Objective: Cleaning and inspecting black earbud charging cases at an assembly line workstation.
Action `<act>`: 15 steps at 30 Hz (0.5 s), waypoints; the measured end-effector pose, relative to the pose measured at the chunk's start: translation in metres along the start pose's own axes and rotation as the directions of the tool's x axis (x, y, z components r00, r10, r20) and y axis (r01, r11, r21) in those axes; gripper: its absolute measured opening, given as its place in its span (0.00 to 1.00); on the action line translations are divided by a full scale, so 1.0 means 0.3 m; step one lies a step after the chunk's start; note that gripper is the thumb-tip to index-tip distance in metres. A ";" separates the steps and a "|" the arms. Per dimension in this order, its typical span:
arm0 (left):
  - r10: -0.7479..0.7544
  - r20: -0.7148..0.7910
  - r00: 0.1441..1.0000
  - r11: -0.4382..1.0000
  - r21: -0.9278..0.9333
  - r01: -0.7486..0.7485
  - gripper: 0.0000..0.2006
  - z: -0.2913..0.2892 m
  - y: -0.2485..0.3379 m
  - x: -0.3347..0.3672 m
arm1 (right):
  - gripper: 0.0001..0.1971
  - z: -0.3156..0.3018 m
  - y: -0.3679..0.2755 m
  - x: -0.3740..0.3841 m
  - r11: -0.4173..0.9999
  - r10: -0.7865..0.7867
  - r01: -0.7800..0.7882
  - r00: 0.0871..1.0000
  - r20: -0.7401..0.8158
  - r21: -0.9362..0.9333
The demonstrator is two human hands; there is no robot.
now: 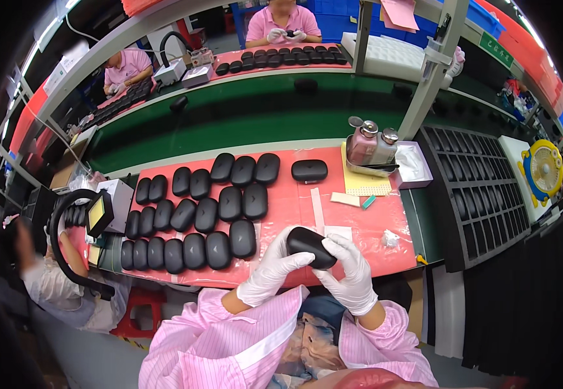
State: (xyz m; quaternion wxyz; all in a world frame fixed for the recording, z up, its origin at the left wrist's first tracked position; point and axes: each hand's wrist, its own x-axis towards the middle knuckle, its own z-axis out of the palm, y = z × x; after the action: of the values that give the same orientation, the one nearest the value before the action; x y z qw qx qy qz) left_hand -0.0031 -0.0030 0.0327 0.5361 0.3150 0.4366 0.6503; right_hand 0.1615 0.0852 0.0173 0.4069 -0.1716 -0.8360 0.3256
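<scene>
Between both white-gloved hands, above the near edge of the pink mat (288, 194), is a smooth, rounded black earbud case (310, 246). My left hand (270, 267) grips its left side with fingers and thumb. My right hand (350, 275) is closed on its right side, thumb at the lower edge. The case appears shut and slightly tilted. Left of my hands, several similar cases (194, 251) stand in rows on the mat. One more case (309, 170) lies apart, beyond my hands.
At the mat's back right, a metal tray (371, 170) holds pump bottles (363, 142) beside a white tissue box (413, 165). A compartmented black tray (482, 194) and a yellow fan (543, 170) stand right. A black-armed lamp (61, 240) stands left; a green conveyor (242, 120) runs behind.
</scene>
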 end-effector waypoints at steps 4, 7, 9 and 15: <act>-0.006 -0.061 0.998 1.000 0.017 0.007 0.25 0.011 -0.028 -0.022 | 0.30 -0.036 -0.041 0.027 0.995 0.077 -0.083 0.992 0.099 0.060; -0.045 -0.011 0.999 0.999 -0.025 0.044 0.27 0.031 -0.023 -0.018 | 0.30 -0.034 -0.005 -0.004 0.976 0.123 -0.145 0.982 0.142 0.162; -0.015 0.020 1.000 1.000 -0.011 0.015 0.27 0.031 -0.041 -0.014 | 0.30 -0.041 -0.010 0.003 0.977 0.118 -0.140 0.984 0.137 0.161; 0.100 0.081 0.992 0.990 -0.104 -0.092 0.25 0.046 -0.081 0.009 | 0.30 -0.094 -0.018 0.026 0.990 0.057 -0.074 0.988 0.144 0.118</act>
State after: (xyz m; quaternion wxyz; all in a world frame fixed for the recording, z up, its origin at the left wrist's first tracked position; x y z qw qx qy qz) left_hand 0.0186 0.0037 0.0162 0.5374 0.3361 0.3645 0.6822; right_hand 0.1789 0.0968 0.0383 0.3461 -0.1503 -0.8346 0.4012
